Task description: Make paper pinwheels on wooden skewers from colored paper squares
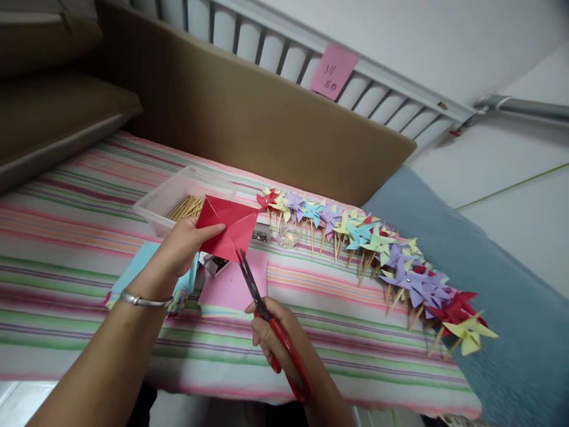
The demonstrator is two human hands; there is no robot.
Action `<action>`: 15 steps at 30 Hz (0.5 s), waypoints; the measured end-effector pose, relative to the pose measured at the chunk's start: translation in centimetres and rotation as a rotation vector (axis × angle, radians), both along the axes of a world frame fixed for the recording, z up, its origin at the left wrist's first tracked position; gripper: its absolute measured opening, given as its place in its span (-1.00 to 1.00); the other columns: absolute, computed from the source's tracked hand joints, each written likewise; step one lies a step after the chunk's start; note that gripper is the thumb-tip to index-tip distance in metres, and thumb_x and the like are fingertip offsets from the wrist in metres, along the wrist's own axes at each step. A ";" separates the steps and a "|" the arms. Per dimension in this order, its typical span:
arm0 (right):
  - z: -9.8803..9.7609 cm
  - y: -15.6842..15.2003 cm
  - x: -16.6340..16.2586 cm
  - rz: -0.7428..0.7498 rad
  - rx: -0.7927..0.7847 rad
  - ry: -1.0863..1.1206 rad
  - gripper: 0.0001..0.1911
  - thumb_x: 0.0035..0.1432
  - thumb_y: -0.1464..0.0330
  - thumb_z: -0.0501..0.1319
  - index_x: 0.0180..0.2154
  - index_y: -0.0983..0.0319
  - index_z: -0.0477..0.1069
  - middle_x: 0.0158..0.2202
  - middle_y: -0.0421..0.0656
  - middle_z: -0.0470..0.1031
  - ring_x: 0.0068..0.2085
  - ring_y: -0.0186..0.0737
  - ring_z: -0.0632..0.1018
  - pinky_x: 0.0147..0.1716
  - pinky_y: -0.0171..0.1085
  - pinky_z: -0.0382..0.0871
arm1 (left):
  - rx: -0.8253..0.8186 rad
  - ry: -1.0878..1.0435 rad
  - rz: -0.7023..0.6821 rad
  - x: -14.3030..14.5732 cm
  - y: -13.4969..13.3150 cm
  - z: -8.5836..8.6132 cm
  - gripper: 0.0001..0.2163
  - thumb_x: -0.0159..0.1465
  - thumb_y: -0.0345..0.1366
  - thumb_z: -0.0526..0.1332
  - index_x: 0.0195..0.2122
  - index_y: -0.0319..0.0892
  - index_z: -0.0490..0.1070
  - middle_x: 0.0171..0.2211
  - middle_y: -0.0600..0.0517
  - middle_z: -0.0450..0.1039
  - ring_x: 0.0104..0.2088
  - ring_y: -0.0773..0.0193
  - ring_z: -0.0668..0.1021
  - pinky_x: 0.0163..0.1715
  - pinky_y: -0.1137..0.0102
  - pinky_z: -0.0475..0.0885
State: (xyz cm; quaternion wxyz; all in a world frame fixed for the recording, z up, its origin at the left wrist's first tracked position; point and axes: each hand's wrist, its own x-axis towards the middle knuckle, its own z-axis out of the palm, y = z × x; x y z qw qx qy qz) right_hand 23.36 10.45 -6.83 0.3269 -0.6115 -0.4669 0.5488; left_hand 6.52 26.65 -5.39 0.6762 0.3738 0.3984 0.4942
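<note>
My left hand point(184, 240) pinches a red square of paper point(229, 222) at its left side, thumb lying on top. Creases or cuts run in from the paper's corners. In my right hand point(273, 326) are red-handled scissors point(253, 284), fingers wrapped round the loops. The dark blades point up and their tips are at the paper's lower edge; whether they touch it is hard to tell. Beneath the paper lies a pink sheet point(235, 287), with a small box of dark bits point(216, 265) beside it. A stack of blue paper point(140, 267) sits under my left forearm.
Behind the red paper is a clear plastic bin point(151, 204) of wooden sticks point(187, 207). A round clear container point(288, 236) stands to its right. Many finished paper pinwheels point(362, 234) line the striped cloth's point(320, 332) right side. A brown board point(267, 124) rises along the back.
</note>
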 end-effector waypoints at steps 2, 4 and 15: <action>0.1 0.1 -0.2 -0.018 -0.023 -0.020 -0.66 0.13 0.13 0.15 -0.17 0.24 0.33 -0.57 -0.30 0.30 -0.68 -0.51 0.21 -0.73 -0.49 0.05 | 0.017 0.025 -0.035 0.1 -0.1 -0.1 -0.70 -0.17 -0.32 0.45 -0.38 -0.27 0.55 -0.44 -0.09 0.57 -0.53 0.22 0.53 -0.57 0.44 0.39; 0.2 0.2 -0.4 -0.030 -0.029 -0.033 -0.68 0.12 0.16 0.16 -0.17 0.24 0.34 -0.57 -0.31 0.29 -0.68 -0.51 0.21 -0.74 -0.50 0.05 | 0.018 0.055 -0.050 0.1 -0.3 0.0 -0.76 -0.17 -0.32 0.45 -0.45 -0.25 0.55 -0.50 -0.07 0.55 -0.57 0.24 0.52 -0.61 0.46 0.37; -0.2 0.7 -1.1 -0.083 0.040 -0.022 -0.71 0.12 0.18 0.18 -0.20 0.23 0.38 -0.60 -0.32 0.26 -0.71 -0.52 0.18 -0.76 -0.49 0.02 | -0.072 0.051 -0.074 0.5 -0.8 1.1 -0.84 -0.18 -0.39 0.44 -0.56 -0.26 0.51 -0.58 -0.07 0.51 -0.62 0.23 0.48 -0.63 0.43 0.34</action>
